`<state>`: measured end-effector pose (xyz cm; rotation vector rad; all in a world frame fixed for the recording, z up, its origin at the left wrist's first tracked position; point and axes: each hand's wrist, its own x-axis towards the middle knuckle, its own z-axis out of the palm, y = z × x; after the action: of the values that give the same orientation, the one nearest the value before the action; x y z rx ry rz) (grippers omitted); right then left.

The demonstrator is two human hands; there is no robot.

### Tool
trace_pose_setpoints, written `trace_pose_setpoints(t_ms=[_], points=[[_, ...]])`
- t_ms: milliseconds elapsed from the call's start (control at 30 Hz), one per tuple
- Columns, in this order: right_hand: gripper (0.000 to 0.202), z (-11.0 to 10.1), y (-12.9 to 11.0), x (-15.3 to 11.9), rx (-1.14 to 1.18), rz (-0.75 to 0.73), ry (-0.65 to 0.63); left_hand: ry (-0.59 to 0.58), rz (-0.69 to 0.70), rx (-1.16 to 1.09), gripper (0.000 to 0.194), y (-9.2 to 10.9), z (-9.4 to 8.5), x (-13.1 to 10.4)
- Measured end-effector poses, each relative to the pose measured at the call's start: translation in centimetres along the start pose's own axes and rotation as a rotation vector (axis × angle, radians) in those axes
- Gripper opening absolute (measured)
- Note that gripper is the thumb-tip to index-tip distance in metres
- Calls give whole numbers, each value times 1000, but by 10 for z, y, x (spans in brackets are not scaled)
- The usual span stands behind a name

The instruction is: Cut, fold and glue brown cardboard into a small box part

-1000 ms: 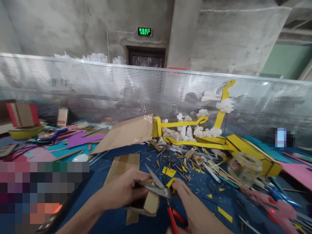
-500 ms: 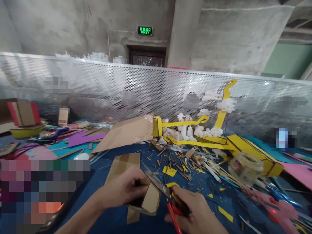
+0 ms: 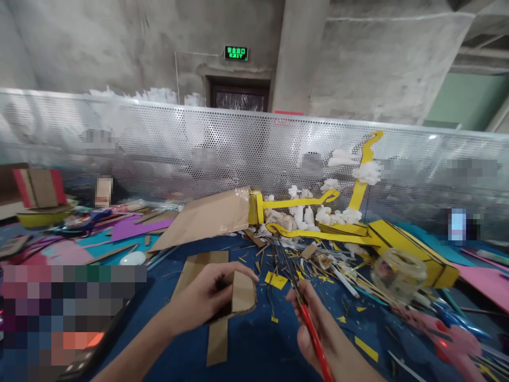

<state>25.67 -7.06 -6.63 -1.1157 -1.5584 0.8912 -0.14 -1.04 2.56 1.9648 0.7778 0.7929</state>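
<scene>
My left hand [image 3: 207, 289] is closed around a small folded cardboard piece [image 3: 243, 294], its fingers curled over the far side and top. Under that hand, a flat cardboard strip [image 3: 217, 342] and a wider cardboard sheet [image 3: 194, 265] lie on the blue table. My right hand [image 3: 318, 323] grips scissors [image 3: 310, 329] with a red handle. Their blades point away from me over the scraps, apart from the cardboard; whether they are spread is hard to make out.
Yellow and brown offcuts [image 3: 276, 280] litter the blue table [image 3: 270, 350]. To the right are a clear tape roll [image 3: 400, 276], a pink glue gun [image 3: 445, 334] and a yellow cardboard construction [image 3: 413, 254]. A large brown cardboard box [image 3: 207, 217] stands behind; a perforated metal screen [image 3: 238, 148] closes the back.
The scissors have moved away from the cardboard to the right and turned to point forward. My left hand has shifted its fingers over the top of the folded piece.
</scene>
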Motion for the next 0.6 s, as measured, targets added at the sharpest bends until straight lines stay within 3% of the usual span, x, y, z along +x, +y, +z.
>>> trace_pose_setpoints(t_ms=[133,233,367,600], points=[[76,1,-4,-8,21,54,0,53,78,75,27,-3,0,4],[64,-6,-28,-5,-84,107,-110,104,110,62,27,-3,1,5],[40,-11,-57,7,-371,17,-238,99,87,-30,27,-2,2,5],[34,-8,-60,9,-441,-71,-261,89,223,89,28,-2,0,7]])
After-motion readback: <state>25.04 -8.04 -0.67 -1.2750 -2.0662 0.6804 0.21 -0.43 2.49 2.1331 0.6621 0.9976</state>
